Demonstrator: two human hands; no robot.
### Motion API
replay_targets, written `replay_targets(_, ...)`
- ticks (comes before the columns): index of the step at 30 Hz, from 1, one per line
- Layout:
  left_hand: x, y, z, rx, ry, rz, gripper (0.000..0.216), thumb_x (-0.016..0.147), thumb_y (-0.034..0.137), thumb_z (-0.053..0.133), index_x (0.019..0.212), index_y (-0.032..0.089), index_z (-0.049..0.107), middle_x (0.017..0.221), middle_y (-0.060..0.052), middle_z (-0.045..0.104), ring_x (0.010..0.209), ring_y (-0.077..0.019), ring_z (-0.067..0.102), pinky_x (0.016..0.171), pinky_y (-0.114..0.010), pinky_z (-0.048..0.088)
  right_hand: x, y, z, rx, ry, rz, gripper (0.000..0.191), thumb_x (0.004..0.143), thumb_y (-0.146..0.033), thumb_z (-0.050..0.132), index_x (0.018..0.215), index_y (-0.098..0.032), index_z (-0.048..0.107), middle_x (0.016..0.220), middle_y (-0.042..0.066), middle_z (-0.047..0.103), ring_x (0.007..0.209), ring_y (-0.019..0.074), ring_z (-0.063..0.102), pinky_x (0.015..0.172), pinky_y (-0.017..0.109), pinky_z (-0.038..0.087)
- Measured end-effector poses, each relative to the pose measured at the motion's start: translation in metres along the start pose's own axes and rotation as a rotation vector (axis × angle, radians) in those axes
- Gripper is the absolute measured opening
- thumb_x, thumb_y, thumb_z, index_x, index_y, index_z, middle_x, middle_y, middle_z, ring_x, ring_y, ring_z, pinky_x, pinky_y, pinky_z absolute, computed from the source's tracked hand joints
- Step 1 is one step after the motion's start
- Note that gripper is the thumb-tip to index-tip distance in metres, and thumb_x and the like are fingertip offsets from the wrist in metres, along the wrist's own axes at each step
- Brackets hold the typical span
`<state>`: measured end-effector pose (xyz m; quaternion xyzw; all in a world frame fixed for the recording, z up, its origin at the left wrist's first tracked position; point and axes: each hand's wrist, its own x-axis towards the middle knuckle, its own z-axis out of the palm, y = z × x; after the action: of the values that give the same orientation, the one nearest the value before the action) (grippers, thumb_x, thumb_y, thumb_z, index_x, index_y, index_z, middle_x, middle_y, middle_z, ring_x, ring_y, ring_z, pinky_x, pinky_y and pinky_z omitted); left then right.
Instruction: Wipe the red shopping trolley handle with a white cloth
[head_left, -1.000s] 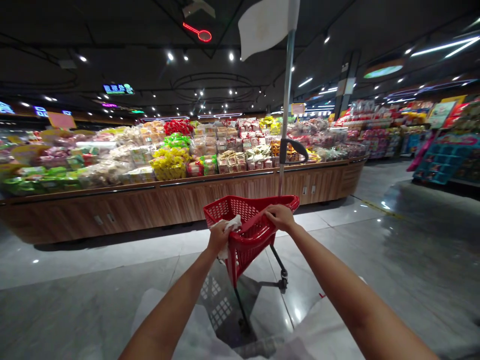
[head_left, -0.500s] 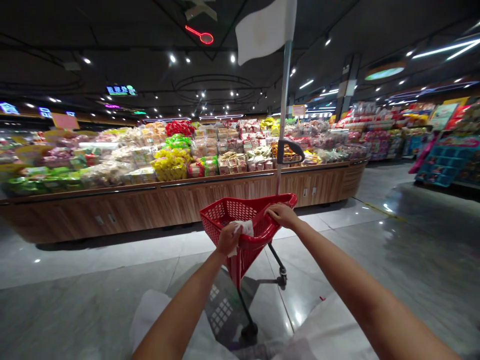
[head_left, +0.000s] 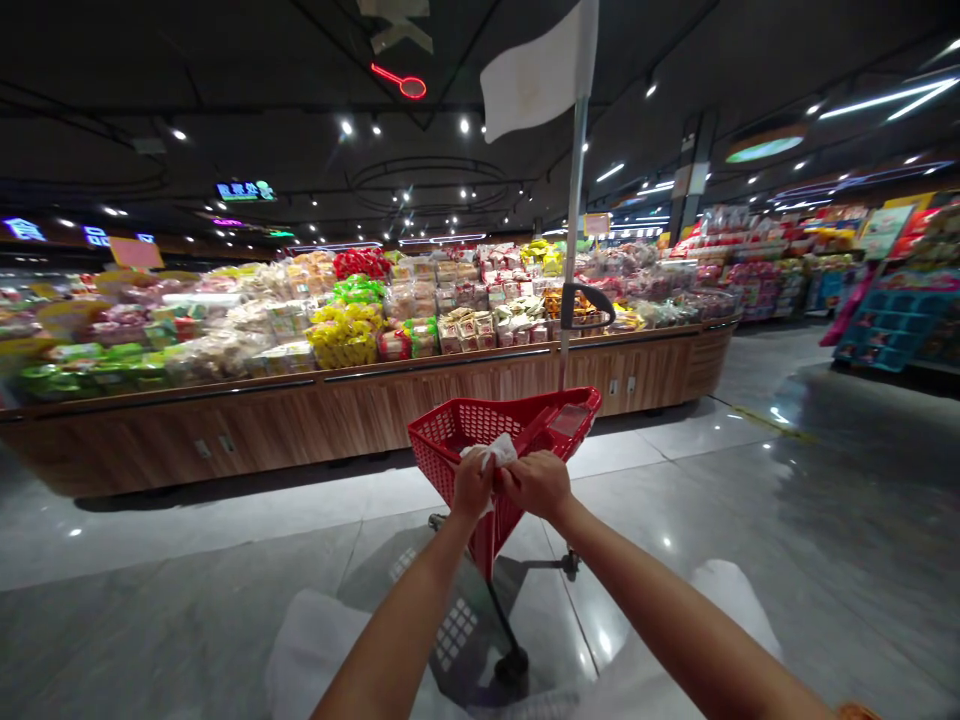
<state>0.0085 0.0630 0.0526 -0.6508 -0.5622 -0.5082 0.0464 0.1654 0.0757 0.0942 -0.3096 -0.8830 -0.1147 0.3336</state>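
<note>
A small red shopping cart (head_left: 480,430) with a mesh basket stands on the floor right in front of me. A metal pole (head_left: 574,240) rises from its right side and carries a white flag (head_left: 536,72) and a black handle (head_left: 586,300). My left hand (head_left: 472,483) is closed around a crumpled white cloth (head_left: 492,453) at the cart's near rim. My right hand (head_left: 535,483) has its fingers curled, touching the cloth and the left hand.
A long wooden display counter (head_left: 315,405) piled with packaged snacks runs across behind the cart. More stocked shelves (head_left: 757,265) and blue crates (head_left: 889,320) stand at the right. Glossy grey floor tiles (head_left: 787,500) spread out to the right and front.
My right hand left the cart's right rim and came in beside the left hand. The left hand with the cloth shifted right along the rim.
</note>
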Motion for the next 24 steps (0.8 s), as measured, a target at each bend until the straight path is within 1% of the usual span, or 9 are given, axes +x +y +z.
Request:
replay_targets(2,-0.003,-0.004,0.0,0.003,-0.067,0.065,0.039,0.096,0.042,0.035,0.091,0.018,0.066,0.099,-0.009,0.069,0.097,-0.0195,0.061,0.09,-0.035,0.047,-0.006,0.016,0.001,0.018,0.085,-0.062,0.034,0.088,-0.032,0.048,0.065,-0.02,0.069,0.063,0.004,0.069,0.059,0.0127,0.057,0.064,0.027,0.032)
replay_targets(4,-0.005,-0.013,-0.002,0.024,-0.076,0.076,0.036,0.095,0.04,0.037,0.097,0.02,0.066,0.105,-0.008,0.069,0.103,-0.0198,0.06,0.094,-0.036,0.046,-0.012,0.032,0.001,0.035,0.177,-0.106,0.032,0.086,-0.029,0.049,0.062,-0.02,0.068,0.061,0.002,0.068,0.057,0.0117,0.055,0.064,0.027,0.031)
replay_targets(9,-0.007,-0.035,-0.001,0.085,0.004,-0.087,0.032,0.093,0.038,0.044,0.099,0.018,0.067,0.1,-0.007,0.07,0.097,-0.0198,0.062,0.09,-0.034,0.047,-0.022,0.067,0.0,0.062,0.344,-0.122,0.029,0.081,-0.021,0.051,0.055,-0.02,0.063,0.052,0.001,0.061,0.053,0.012,0.049,0.063,0.028,0.031)
replay_targets(11,-0.007,-0.026,0.008,0.1,0.007,-0.155,0.031,0.093,0.037,0.043,0.094,0.018,0.068,0.096,-0.006,0.07,0.093,-0.0195,0.062,0.087,-0.033,0.048,-0.024,0.078,0.0,0.06,0.37,-0.107,0.031,0.081,-0.02,0.05,0.052,-0.02,0.059,0.051,0.001,0.058,0.053,0.0125,0.046,0.064,0.029,0.032)
replay_targets(13,-0.008,-0.001,0.022,0.09,0.039,-0.181,0.034,0.094,0.034,0.039,0.091,0.018,0.069,0.094,-0.006,0.069,0.091,-0.0195,0.061,0.087,-0.034,0.048,-0.024,0.089,0.001,0.051,0.381,-0.097,0.032,0.082,-0.019,0.048,0.051,-0.02,0.055,0.05,0.001,0.055,0.053,0.013,0.044,0.064,0.029,0.032)
replay_targets(17,-0.01,0.06,0.053,0.088,0.046,-0.038,0.033,0.095,0.034,0.039,0.11,0.022,0.067,0.111,-0.007,0.066,0.106,-0.0217,0.056,0.097,-0.039,0.042,-0.023,0.105,0.003,0.046,0.375,-0.109,0.031,0.08,-0.018,0.047,0.05,-0.02,0.051,0.052,0.001,0.053,0.055,0.0133,0.043,0.065,0.028,0.033)
replay_targets(19,-0.009,0.074,0.06,0.142,-0.006,0.032,0.033,0.094,0.035,0.043,0.117,0.026,0.064,0.118,-0.005,0.063,0.111,-0.023,0.053,0.099,-0.04,0.04,-0.023,0.111,0.003,0.043,0.352,-0.124,0.03,0.08,-0.018,0.047,0.05,-0.02,0.051,0.052,0.001,0.054,0.056,0.0133,0.043,0.065,0.028,0.032)
replay_targets(21,-0.007,0.071,0.059,0.209,-0.073,0.064,0.033,0.094,0.037,0.045,0.12,0.028,0.063,0.118,-0.005,0.063,0.11,-0.0237,0.053,0.097,-0.041,0.041,-0.022,0.116,0.003,0.035,0.327,-0.146,0.031,0.081,-0.017,0.046,0.05,-0.02,0.051,0.053,0.001,0.054,0.057,0.0131,0.043,0.065,0.028,0.032)
replay_targets(24,-0.001,0.04,0.049,0.3,-0.137,0.055,0.031,0.094,0.034,0.044,0.116,0.026,0.064,0.112,-0.005,0.066,0.105,-0.0234,0.056,0.093,-0.039,0.043,-0.02,0.121,0.002,0.012,0.31,-0.183,0.032,0.083,-0.016,0.045,0.052,-0.019,0.052,0.054,0.001,0.053,0.057,0.0128,0.042,0.065,0.028,0.031)
